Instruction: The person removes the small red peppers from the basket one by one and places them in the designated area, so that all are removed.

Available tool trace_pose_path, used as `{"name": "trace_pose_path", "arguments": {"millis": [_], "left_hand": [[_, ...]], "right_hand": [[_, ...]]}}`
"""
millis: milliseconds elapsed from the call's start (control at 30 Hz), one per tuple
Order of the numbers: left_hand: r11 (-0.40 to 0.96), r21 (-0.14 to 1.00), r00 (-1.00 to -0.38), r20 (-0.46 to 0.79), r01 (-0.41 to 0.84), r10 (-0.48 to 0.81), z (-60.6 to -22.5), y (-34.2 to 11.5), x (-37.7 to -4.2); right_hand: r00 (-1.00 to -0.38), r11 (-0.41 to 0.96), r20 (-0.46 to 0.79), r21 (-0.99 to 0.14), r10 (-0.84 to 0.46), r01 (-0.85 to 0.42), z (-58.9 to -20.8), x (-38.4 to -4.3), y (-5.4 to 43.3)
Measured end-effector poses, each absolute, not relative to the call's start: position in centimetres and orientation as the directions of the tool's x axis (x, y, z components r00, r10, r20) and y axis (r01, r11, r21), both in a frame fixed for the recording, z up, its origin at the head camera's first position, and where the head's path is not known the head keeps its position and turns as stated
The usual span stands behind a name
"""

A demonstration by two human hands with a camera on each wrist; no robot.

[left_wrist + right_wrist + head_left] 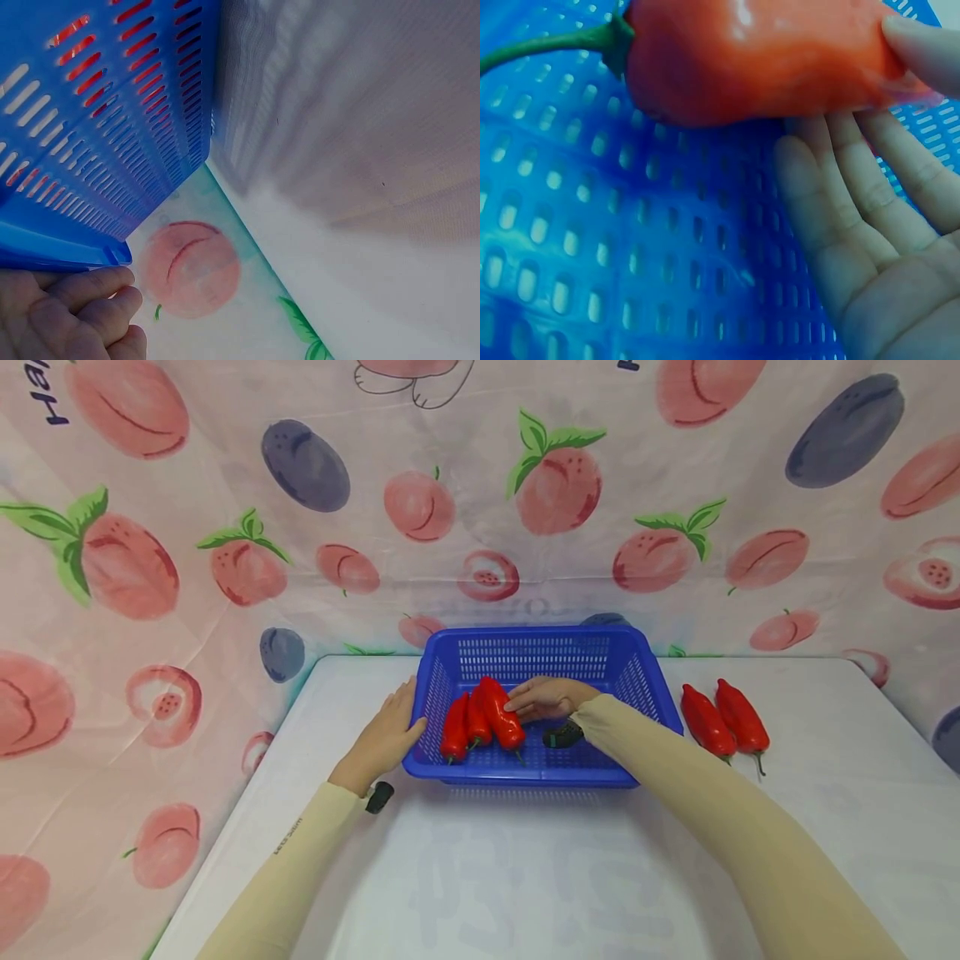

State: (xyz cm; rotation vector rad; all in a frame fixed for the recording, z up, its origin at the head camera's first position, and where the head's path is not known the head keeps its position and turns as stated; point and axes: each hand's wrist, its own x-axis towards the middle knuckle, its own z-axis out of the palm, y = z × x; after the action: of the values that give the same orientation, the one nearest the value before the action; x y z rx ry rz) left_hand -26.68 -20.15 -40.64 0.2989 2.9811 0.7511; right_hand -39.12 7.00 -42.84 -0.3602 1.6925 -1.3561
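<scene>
Three glossy red peppers with green stems are at the left of a blue slotted plastic basket [540, 775]. My right hand [551, 697] reaches into the basket and holds the rightmost red pepper [497, 710]. In the right wrist view the thumb lies on one side of this pepper [705, 60], with the fingers along its other side. The middle pepper [478, 720] is partly covered by it, and the left pepper [454, 731] leans beside them. My left hand [386, 731] rests at the basket's left rim, fingers extended along the outside and thumb near the rim's top.
Two more red peppers, one [707, 722] beside the other [742, 718], lie on the white table [525, 877] to the right of the basket. Behind stands a cloth backdrop [480, 510] printed with fruit. The basket is near the table's back edge.
</scene>
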Motion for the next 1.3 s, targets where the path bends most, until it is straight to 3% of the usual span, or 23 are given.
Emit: {"name": "trace_pose_path", "arguments": {"millis": [767, 1067, 1300], "left_hand": [[0.864, 0.478, -0.982, -0.017, 0.157, 0.188, -40.69, -20.13, -26.65], [0.863, 0.478, -0.981, -0.008, 0.165, 0.192, -40.62, -20.08, -26.6], [0.863, 0.469, -0.979, 0.008, 0.185, 0.205, -40.7, -20.14, -26.7]], "right_hand": [[-0.468, 0.305, -0.42, -0.903, -0.778, 0.302, -43.14, -39.43, 7.36], [-0.345, 0.234, -0.34, -0.92, -0.875, 0.313, -43.29, -40.0, 7.92], [-0.42, 0.273, -0.403, -0.901, -0.813, 0.336, -42.72, -39.62, 7.66]]}}
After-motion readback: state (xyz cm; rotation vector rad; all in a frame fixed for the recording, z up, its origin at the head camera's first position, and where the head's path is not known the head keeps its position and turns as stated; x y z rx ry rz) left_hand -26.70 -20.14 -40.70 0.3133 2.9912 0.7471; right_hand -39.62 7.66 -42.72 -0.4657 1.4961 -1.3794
